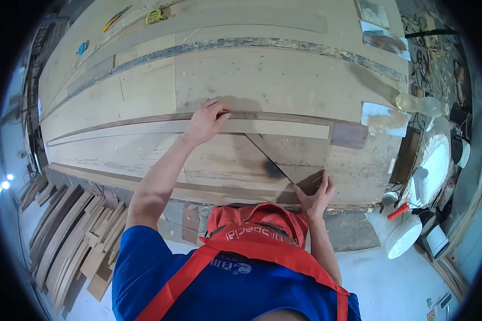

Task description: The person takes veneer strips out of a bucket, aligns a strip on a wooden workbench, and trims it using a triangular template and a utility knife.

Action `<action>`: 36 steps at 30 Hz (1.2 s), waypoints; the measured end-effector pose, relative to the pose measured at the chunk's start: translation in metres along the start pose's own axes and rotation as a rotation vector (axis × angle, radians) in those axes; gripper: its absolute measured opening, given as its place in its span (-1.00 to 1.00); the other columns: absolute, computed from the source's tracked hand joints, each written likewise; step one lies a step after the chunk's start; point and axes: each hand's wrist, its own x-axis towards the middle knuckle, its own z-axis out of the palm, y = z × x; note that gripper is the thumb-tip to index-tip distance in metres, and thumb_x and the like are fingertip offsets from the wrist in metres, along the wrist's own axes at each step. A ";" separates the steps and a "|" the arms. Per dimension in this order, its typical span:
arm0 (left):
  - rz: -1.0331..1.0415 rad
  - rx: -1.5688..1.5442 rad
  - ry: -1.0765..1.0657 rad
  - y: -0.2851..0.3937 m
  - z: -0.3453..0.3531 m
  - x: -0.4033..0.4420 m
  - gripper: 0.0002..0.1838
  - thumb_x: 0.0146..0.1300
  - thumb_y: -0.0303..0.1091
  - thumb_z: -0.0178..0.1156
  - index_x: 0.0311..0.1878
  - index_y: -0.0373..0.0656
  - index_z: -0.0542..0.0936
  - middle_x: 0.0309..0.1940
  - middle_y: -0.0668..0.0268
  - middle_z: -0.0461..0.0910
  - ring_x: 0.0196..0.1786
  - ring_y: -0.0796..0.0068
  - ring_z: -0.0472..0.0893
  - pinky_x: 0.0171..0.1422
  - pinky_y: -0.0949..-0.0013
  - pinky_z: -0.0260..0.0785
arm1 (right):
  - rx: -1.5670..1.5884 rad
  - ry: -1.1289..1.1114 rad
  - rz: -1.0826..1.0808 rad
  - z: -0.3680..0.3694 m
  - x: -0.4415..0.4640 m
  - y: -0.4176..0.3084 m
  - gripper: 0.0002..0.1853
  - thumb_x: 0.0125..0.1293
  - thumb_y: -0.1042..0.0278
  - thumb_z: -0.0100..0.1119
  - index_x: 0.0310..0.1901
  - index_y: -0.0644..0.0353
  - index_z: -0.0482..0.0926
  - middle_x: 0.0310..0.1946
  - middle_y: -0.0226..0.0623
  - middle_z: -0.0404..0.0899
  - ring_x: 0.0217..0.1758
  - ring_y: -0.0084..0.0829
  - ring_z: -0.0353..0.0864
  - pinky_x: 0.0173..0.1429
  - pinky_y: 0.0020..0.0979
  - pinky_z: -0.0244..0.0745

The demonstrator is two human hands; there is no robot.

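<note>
Long, brown-edged pale wooden strip (284,127), flat; thin dark strip (270,161) slanting nearby.

Your pale, stained counter (219,80) carries a long pale strip (284,127) across it, with a thin dark piece (268,158) slanting on your side. Farther off lie a yellow tape measure (155,16) and yellow tool (116,19); rightward, you have a stained sheet (384,119).
</note>
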 end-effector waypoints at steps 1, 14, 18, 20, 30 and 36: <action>-0.003 -0.021 -0.007 -0.001 0.000 0.001 -0.84 0.31 -0.40 0.29 -0.09 -0.23 0.65 -0.25 0.18 0.60 -0.07 0.18 0.61 0.05 0.18 0.47 | 0.004 -0.005 0.004 0.000 0.000 0.000 0.19 -0.22 0.03 0.73 0.47 0.17 0.25 0.26 0.05 0.33 0.33 0.10 0.35 0.42 0.02 0.32; 0.000 -0.121 -0.065 -0.007 -0.005 0.004 -0.87 0.28 -0.42 0.28 -0.16 -0.24 0.63 -0.33 0.18 0.61 -0.12 0.12 0.58 0.09 0.14 0.43 | 0.052 0.002 -0.019 0.001 0.000 0.006 0.18 -0.24 0.17 0.73 0.48 0.14 0.25 0.27 0.07 0.31 0.32 0.10 0.36 0.39 0.00 0.36; -0.041 -0.144 -0.063 -0.007 -0.005 0.003 -0.87 0.27 -0.42 0.29 -0.17 -0.25 0.64 -0.32 0.17 0.62 -0.11 0.13 0.59 0.08 0.14 0.44 | 0.062 -0.008 -0.003 -0.001 0.000 0.004 0.17 -0.24 0.17 0.73 0.48 0.14 0.25 0.27 0.06 0.31 0.32 0.09 0.36 0.39 -0.01 0.36; -0.059 -0.151 -0.065 -0.008 -0.005 0.004 -0.87 0.27 -0.42 0.29 -0.17 -0.25 0.65 -0.31 0.17 0.62 -0.11 0.13 0.60 0.08 0.14 0.44 | 0.064 -0.015 0.005 -0.001 0.001 0.004 0.17 -0.23 0.17 0.73 0.48 0.14 0.25 0.27 0.06 0.31 0.32 0.09 0.36 0.39 -0.01 0.36; -0.097 -0.146 -0.113 -0.004 -0.009 0.005 -0.84 0.32 -0.47 0.29 -0.08 -0.32 0.64 -0.22 0.19 0.58 -0.21 0.35 0.64 -0.09 0.34 0.51 | 0.027 0.005 0.001 -0.003 0.003 0.002 0.16 -0.23 0.08 0.75 0.45 0.21 0.29 0.23 0.07 0.35 0.28 0.09 0.38 0.35 -0.01 0.40; -0.132 -0.196 -0.120 0.000 -0.011 0.005 -0.83 0.32 -0.48 0.28 -0.06 -0.31 0.64 -0.23 0.21 0.57 -0.19 0.39 0.63 -0.07 0.36 0.49 | 0.082 0.028 -0.005 0.001 0.002 0.007 0.16 -0.21 -0.03 0.72 0.46 0.16 0.32 0.22 0.05 0.37 0.27 0.07 0.38 0.35 0.02 0.36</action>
